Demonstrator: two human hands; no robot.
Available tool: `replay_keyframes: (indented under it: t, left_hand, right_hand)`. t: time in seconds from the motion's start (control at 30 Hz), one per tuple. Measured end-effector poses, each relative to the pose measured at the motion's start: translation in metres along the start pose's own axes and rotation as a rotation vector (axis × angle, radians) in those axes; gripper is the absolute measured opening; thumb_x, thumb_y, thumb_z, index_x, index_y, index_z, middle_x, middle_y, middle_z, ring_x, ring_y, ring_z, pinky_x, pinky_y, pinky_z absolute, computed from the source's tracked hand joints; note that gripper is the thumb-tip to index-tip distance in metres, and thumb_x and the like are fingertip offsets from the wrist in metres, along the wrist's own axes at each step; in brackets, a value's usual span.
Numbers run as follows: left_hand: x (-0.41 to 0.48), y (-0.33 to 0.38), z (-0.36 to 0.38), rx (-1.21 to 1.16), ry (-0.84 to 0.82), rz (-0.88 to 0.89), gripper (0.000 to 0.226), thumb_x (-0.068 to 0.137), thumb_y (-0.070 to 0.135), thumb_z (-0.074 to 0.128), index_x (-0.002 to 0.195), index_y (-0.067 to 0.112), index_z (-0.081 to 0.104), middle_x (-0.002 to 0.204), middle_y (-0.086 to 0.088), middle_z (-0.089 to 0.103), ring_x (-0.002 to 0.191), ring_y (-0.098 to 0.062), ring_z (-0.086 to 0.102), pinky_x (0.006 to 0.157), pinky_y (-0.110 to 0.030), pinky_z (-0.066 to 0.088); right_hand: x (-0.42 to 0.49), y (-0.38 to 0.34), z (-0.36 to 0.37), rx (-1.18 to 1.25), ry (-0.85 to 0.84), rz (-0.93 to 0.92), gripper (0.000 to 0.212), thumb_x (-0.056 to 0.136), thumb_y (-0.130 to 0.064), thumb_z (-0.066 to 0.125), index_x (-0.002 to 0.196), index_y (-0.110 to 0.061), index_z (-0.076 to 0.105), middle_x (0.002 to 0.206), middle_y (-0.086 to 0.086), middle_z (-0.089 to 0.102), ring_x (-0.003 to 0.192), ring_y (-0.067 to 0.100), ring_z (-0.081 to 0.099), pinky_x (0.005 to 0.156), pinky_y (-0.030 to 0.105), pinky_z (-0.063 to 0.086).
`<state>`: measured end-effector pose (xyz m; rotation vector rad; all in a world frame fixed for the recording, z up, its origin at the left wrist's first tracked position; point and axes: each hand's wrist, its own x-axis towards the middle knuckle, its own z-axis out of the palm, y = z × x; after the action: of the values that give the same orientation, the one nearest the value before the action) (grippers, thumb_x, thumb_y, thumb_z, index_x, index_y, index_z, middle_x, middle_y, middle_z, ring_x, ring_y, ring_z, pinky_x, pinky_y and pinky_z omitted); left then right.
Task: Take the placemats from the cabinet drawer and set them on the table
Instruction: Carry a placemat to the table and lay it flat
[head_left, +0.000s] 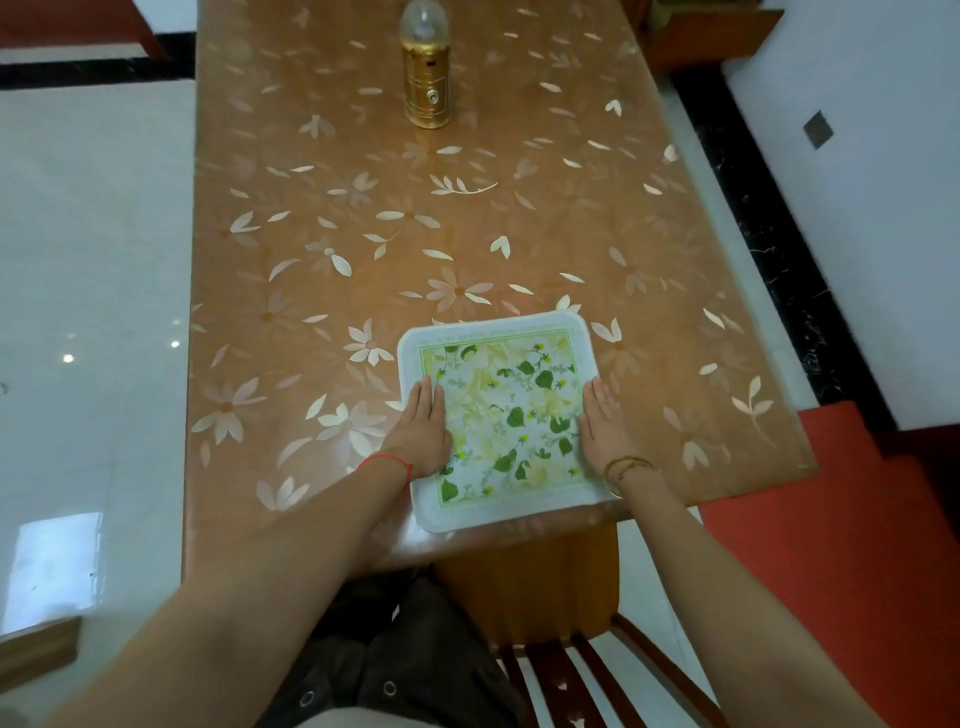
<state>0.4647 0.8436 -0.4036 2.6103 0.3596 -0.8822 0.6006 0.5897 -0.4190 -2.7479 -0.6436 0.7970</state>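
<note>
A square white placemat (506, 410) with a green and yellow leaf print lies flat on the brown flower-patterned table (363, 234), close to its near edge. My left hand (423, 428) rests palm down on the mat's left side, fingers straight and together. My right hand (605, 423) lies flat on the mat's right edge in the same way. Neither hand grips anything. No cabinet or drawer is in view.
A gold lantern (426, 78) with a clear dome stands at the far middle of the table. A wooden chair (561, 623) is tucked under the near edge. Glossy white floor lies to the left, red carpet (841, 545) at the right.
</note>
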Motion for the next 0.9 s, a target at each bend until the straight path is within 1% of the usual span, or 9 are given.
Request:
replay_keyframes:
  t: [0.17,0.3,0.4,0.47,0.53,0.6,0.67,0.8,0.9]
  left_hand:
    - [-0.025,-0.004,0.021,0.001,0.040,0.076,0.067,0.106,0.027,0.024,0.153,-0.004,-0.011,0.162,-0.021,-0.019,0.152,-0.032,-0.015,0.122,-0.035,-0.005]
    - [-0.054,-0.004,0.060,0.074,0.091,0.127,0.066,0.098,0.029,0.005,0.152,-0.007,-0.006,0.161,-0.026,-0.015,0.151,-0.037,-0.013,0.121,-0.036,-0.008]
    - [-0.060,-0.006,0.063,0.086,0.090,0.118,0.068,0.097,0.027,0.010,0.152,-0.009,-0.004,0.161,-0.028,-0.012,0.151,-0.038,-0.012,0.118,-0.034,-0.014]
    - [-0.066,-0.006,0.061,0.118,0.092,0.167,0.076,0.089,0.032,-0.004,0.152,-0.009,-0.002,0.161,-0.028,-0.009,0.151,-0.038,-0.010,0.115,-0.032,-0.018]
    - [-0.077,-0.006,0.068,0.134,0.095,0.255,0.087,0.080,0.040,-0.012,0.155,0.000,0.000,0.163,-0.022,-0.008,0.152,-0.034,-0.012,0.116,-0.032,-0.017]
    - [-0.088,-0.004,0.085,0.120,0.088,0.302,0.085,0.080,0.046,-0.009,0.157,0.011,-0.002,0.165,-0.014,-0.012,0.148,-0.026,-0.021,0.121,-0.035,-0.012]
    - [-0.096,-0.003,0.100,0.119,0.069,0.269,0.083,0.081,0.050,-0.010,0.157,0.018,-0.006,0.164,-0.010,-0.016,0.143,-0.021,-0.026,0.125,-0.041,-0.003]
    - [-0.109,-0.002,0.112,0.130,0.084,0.179,0.082,0.077,0.054,-0.018,0.155,0.032,-0.011,0.156,-0.002,-0.030,0.147,-0.028,-0.025,0.124,-0.044,-0.001]
    - [-0.115,-0.002,0.111,0.179,0.079,0.147,0.084,0.073,0.055,-0.021,0.155,0.035,-0.013,0.161,-0.008,-0.026,0.150,-0.034,-0.021,0.122,-0.044,-0.002]
  right_hand:
    - [-0.034,0.001,0.019,-0.018,0.002,-0.018,0.054,0.104,-0.023,0.019,0.154,-0.007,0.002,0.162,0.006,-0.006,0.149,0.017,-0.005,0.116,0.024,-0.008]
    - [-0.060,0.007,0.034,0.063,0.017,0.000,0.053,0.104,-0.021,0.021,0.154,-0.008,0.005,0.162,0.005,-0.005,0.150,0.016,-0.005,0.116,0.022,-0.007]
    - [-0.073,0.012,0.038,0.077,0.029,0.041,0.054,0.104,-0.021,0.021,0.154,-0.007,0.006,0.162,0.005,-0.003,0.150,0.016,-0.003,0.117,0.024,-0.006]
    - [-0.080,0.010,0.040,0.065,0.050,0.061,0.054,0.104,-0.023,0.021,0.154,-0.007,0.006,0.162,0.005,-0.002,0.150,0.016,-0.001,0.118,0.026,-0.005]
    - [-0.092,0.005,0.047,0.053,0.060,0.040,0.054,0.104,-0.025,0.021,0.154,-0.012,0.006,0.162,0.001,-0.002,0.150,0.017,-0.001,0.119,0.028,-0.003]
    - [-0.106,0.003,0.059,0.024,0.037,0.005,0.055,0.104,-0.031,0.021,0.155,-0.018,0.004,0.162,0.000,-0.005,0.150,0.019,-0.004,0.119,0.033,-0.003]
    - [-0.115,0.005,0.070,-0.036,0.016,0.016,0.057,0.102,-0.040,0.016,0.154,-0.023,-0.001,0.161,-0.001,-0.010,0.149,0.019,-0.008,0.121,0.038,-0.004]
    - [-0.123,0.008,0.074,-0.077,-0.003,0.047,0.059,0.098,-0.053,0.005,0.152,-0.033,-0.012,0.156,-0.012,-0.023,0.146,0.009,-0.017,0.117,0.044,-0.014]
    - [-0.128,0.005,0.075,-0.068,0.014,0.082,0.062,0.097,-0.053,0.002,0.151,-0.029,-0.015,0.155,-0.010,-0.025,0.145,0.008,-0.020,0.118,0.044,-0.014]
